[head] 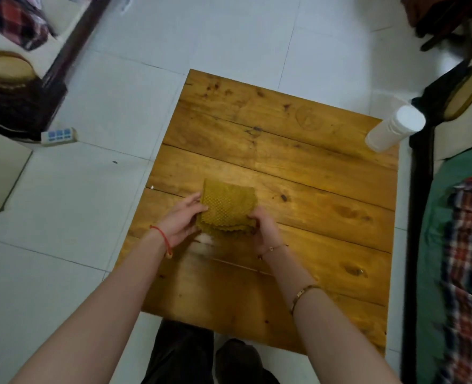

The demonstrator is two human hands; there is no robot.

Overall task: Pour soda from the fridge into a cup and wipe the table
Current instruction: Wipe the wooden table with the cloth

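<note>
White floor tiles surround the wooden table [298,173], with open floor at its left and far edges. Both hands meet over its near-left part: the left hand [181,221] and right hand [264,227] each have a grip pinching the folded yellow cloth [226,207]. A white cup [394,130] stands at the right edge; its contents are hidden

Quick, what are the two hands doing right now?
Left hand: pinches the left edge of the yellow cloth above the wooden table.
Right hand: grips the cloth's right corner.
</note>
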